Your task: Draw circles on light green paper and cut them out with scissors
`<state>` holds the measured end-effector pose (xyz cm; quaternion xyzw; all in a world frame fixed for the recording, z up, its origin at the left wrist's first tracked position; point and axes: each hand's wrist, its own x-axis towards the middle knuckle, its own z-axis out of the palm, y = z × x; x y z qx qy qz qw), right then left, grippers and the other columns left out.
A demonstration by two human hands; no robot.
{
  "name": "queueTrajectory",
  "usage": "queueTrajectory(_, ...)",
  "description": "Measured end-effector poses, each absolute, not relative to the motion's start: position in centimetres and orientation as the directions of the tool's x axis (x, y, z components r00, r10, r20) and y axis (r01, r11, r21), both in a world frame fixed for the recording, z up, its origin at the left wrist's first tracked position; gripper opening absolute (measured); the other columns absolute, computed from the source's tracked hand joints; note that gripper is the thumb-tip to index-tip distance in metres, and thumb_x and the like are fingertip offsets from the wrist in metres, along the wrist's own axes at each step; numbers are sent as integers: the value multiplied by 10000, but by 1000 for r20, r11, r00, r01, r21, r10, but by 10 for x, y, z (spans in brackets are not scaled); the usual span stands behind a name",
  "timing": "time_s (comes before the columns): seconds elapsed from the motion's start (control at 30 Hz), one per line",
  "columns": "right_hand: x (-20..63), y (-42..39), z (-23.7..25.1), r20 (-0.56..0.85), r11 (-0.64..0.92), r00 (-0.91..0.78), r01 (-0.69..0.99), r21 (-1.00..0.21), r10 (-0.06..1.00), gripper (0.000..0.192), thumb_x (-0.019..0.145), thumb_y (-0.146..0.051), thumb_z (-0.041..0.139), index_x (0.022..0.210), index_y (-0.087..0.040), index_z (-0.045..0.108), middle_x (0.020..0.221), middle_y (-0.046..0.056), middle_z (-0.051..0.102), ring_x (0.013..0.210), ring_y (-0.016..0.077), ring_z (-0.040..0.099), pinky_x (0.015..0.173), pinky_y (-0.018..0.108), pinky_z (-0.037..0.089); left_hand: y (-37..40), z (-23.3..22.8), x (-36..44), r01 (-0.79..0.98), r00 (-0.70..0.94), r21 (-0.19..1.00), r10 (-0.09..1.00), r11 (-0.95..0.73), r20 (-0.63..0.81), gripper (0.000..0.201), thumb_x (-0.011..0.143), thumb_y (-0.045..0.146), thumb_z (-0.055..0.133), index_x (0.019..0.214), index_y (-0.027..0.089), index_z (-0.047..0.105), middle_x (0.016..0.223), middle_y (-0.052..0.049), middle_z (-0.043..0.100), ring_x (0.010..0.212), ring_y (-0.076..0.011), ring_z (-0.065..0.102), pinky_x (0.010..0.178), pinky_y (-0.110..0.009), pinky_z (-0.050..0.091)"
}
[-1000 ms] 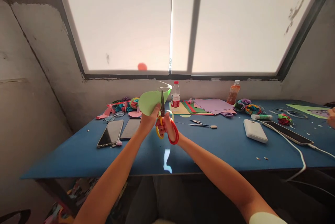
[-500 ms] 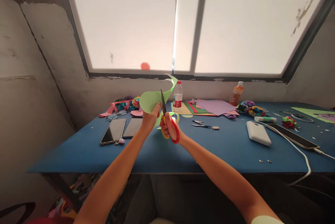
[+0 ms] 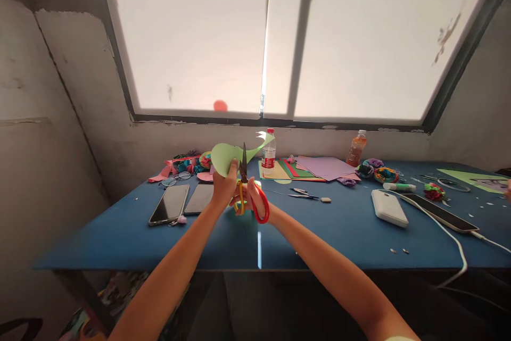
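Note:
My left hand (image 3: 225, 185) pinches a light green sheet of paper (image 3: 223, 157) with a rounded outline, its thumb on the near face. A narrow curved strip of the same paper stretches up to the right, in front of the water bottle. My right hand (image 3: 253, 200) is wrapped through the handles of a pair of scissors (image 3: 244, 163), one handle yellow and one red. The dark blades point upward at the paper's edge, close to my left thumb. Both hands are held above the blue table (image 3: 319, 245).
Left lie a phone (image 3: 170, 204) and a grey tablet-like device (image 3: 199, 198). Behind stand a water bottle (image 3: 269, 155) and an orange drink bottle (image 3: 356, 148), with coloured paper (image 3: 325, 167) between. Tweezers (image 3: 303, 196), a white power bank (image 3: 389, 208) and a cable (image 3: 459, 245) lie right.
The scissors' handles have spread apart and the blades stand more upright. The paper has turned, its strip now lower and pointing right. Fingers have come into view at the far right edge.

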<state>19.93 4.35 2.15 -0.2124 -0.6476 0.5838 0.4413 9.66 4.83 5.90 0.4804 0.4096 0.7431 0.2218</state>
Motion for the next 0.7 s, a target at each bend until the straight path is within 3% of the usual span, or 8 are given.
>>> queueTrajectory(0.23, 201, 48, 26, 312, 180, -553, -281, -943, 773, 622, 782, -614, 265, 353, -179, 148, 307, -27, 284, 421, 62, 478, 419, 207, 288, 46, 58, 98, 93, -361, 812, 740, -576, 567, 268, 712, 393, 627, 841, 158, 635, 756, -50, 673, 684, -171, 623, 639, -279, 469)
queueTrajectory(0.53, 206, 54, 23, 276, 163, -559, -244, -956, 782, 608, 717, -682, 343, 354, -199, 272, 341, -4, 367, 467, 101, 542, 425, 224, 321, 46, 57, 97, 183, -363, 809, 727, -558, 583, 244, 741, 399, 562, 756, 159, 597, 656, -24, 625, 634, -158, 584, 617, -270, 445)
queueTrajectory(0.7, 205, 54, 22, 325, 250, -416, -226, -941, 849, 623, 716, -714, 291, 376, -203, 399, 396, 29, 474, 474, 104, 539, 456, 278, 347, 43, 58, 97, 166, -313, 825, 764, -541, 564, 258, 746, 421, 559, 735, 164, 572, 669, -24, 615, 616, -145, 565, 599, -261, 443)
